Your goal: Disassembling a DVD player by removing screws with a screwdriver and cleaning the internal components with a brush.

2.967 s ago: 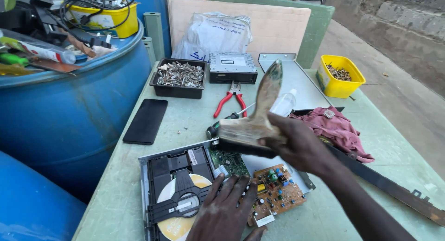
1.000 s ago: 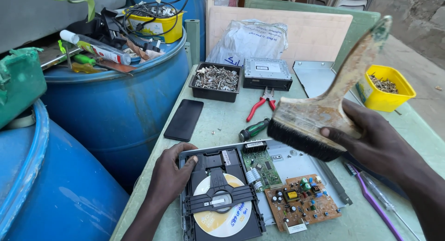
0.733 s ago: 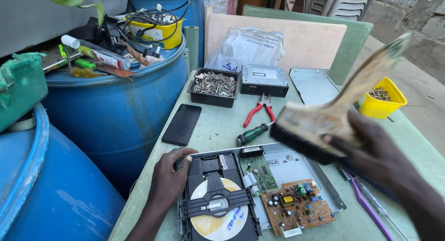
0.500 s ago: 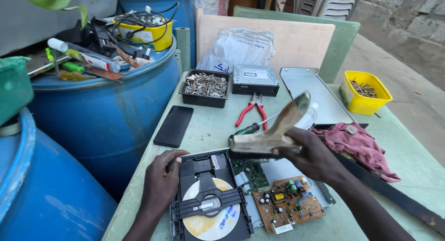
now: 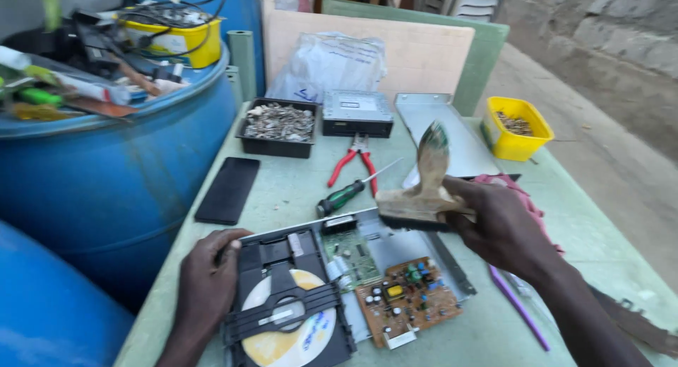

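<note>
Two hands are working over an opened disc player [image 5: 332, 289] lying nearest on the green desk [image 5: 282, 190]. The left hand [image 5: 208, 282] is pressing flat, fingers curled, on the black disc tray's edge. The right hand [image 5: 501, 226] is gripping a wooden-handled brush [image 5: 424, 194] just above the bare circuit boards [image 5: 406, 300]; these look light and fragile, best steadied by the metal frame. Farther off, a screwdriver [image 5: 346, 195] and red pliers [image 5: 357, 162] are lying.
</note>
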